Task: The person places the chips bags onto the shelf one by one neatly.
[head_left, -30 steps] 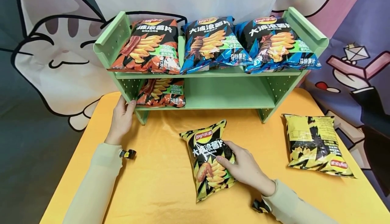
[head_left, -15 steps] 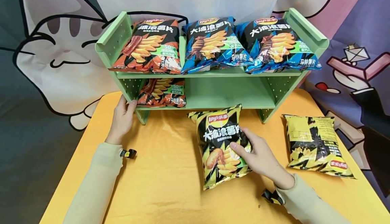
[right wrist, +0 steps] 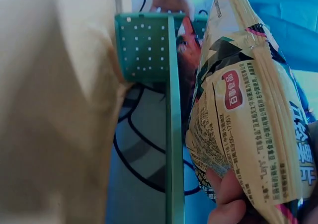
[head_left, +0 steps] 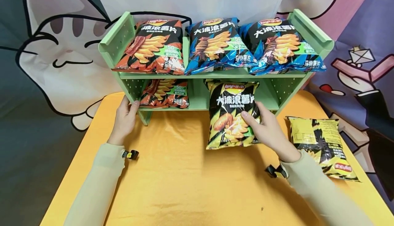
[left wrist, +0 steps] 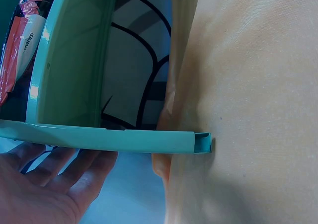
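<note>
My right hand [head_left: 271, 130] grips a yellow and black bag of potato chips [head_left: 232, 116] by its right side, thumb on the front and fingers behind. The bag's top reaches into the lower level of a green two-level shelf [head_left: 197, 109]; its lower part hangs in front of the edge. In the right wrist view, fingertips [right wrist: 226, 194] press the bag's printed back. My left hand [head_left: 123, 120] touches the shelf's left side panel. Its fingers [left wrist: 94, 169] lie fairly straight along the panel's outer face in the left wrist view.
A red chip bag [head_left: 164, 94] sits on the lower level at left. Above stand another red bag [head_left: 154, 48] and two blue bags [head_left: 218, 46]. A second yellow bag [head_left: 320, 144] lies back-up on the orange-covered table [head_left: 172, 181], partly behind the right forearm.
My right hand has lifted the yellow chip bag off the table, moving it forward and right until its top enters the lower shelf level. The left hand stays on the side panel.
</note>
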The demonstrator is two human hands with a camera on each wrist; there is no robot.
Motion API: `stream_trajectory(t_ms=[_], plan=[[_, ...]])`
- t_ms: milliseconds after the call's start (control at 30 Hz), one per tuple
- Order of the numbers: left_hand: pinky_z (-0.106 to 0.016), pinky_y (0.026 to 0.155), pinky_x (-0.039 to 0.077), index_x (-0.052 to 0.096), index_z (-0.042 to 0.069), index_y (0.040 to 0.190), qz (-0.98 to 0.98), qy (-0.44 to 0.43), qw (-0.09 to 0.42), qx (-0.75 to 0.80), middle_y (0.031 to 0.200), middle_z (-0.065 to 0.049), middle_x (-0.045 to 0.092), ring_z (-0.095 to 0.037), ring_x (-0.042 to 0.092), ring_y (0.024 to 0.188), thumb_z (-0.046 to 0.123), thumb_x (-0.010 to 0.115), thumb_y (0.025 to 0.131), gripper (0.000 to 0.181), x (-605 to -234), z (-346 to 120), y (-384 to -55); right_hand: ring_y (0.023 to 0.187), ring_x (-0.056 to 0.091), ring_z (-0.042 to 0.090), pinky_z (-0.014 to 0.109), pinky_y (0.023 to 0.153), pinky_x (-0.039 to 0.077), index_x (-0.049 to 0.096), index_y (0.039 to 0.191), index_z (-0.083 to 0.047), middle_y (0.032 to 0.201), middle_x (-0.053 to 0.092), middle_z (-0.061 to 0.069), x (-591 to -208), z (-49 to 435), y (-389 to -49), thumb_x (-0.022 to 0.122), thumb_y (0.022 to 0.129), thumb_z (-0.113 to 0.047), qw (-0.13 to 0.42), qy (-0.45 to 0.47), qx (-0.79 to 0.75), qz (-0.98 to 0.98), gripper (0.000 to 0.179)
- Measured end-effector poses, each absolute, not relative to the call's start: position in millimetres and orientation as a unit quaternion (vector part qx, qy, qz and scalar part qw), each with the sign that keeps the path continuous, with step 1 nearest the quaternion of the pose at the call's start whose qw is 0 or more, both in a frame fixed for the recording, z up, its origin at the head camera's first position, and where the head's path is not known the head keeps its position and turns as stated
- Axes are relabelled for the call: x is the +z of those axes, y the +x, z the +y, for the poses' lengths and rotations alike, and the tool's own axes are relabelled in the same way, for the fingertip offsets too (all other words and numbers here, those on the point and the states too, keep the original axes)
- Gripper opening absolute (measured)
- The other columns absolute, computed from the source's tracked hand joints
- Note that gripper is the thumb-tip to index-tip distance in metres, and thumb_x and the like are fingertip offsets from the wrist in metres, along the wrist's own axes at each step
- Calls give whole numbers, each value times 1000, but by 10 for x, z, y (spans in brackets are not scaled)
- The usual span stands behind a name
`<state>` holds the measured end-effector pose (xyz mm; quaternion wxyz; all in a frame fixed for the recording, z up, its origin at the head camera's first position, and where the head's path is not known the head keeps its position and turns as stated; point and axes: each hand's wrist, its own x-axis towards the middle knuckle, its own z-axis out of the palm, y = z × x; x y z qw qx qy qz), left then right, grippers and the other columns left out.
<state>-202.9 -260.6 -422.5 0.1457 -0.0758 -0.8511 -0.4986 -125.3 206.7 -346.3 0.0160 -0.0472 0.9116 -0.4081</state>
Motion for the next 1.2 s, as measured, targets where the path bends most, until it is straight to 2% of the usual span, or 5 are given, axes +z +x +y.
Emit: stream_trajectory(t_ms=[367, 667, 900, 1100, 1200], plan=[[-6, 89, 44, 40, 11, 158, -849, -80, 148, -502, 157, -20, 48, -45, 59, 130, 26, 43, 111, 49, -4232, -2595, -2026, 139, 45, 48, 62, 113, 37, 32, 160, -2, 152, 46, 30, -3367, 1959, -1842, 49, 104, -59, 4, -31, -393, 919, 81], [-7, 90, 45, 37, 13, 160, -848, -83, 146, -502, 159, -18, 47, -45, 57, 133, 26, 43, 111, 51, -4231, -2601, -2024, 154, 28, 46, 63, 122, 29, 4, 168, -13, 169, 23, 25, -3355, 1792, -2183, 47, 99, -69, 44, -11, -383, 923, 99], [-7, 89, 44, 39, 14, 159, -848, -83, 149, -502, 158, -18, 47, -44, 59, 131, 25, 43, 111, 50, -4215, -2600, -2021, 123, 48, 36, 51, 99, 38, 17, 167, -16, 166, 31, 19, -3381, 1671, -2408, 44, 102, -66, 66, -34, -395, 915, 87], [-7, 90, 44, 37, 14, 160, -848, -82, 145, -503, 159, -18, 47, -44, 59, 131, 26, 43, 111, 51, -4206, -2594, -2015, 77, 45, 32, 47, 81, 42, 30, 159, -5, 132, 45, 24, -3355, 1552, -2476, 36, 101, -72, 84, -20, -342, 936, 89], [-7, 89, 44, 38, 13, 160, -848, -82, 147, -502, 158, -19, 48, -45, 60, 130, 26, 43, 111, 50, -4208, -2594, -2014, 71, 45, 30, 45, 74, 42, 32, 160, -5, 123, 49, 24, -3353, 1478, -2493, 33, 100, -75, 92, -12, -325, 941, 92]])
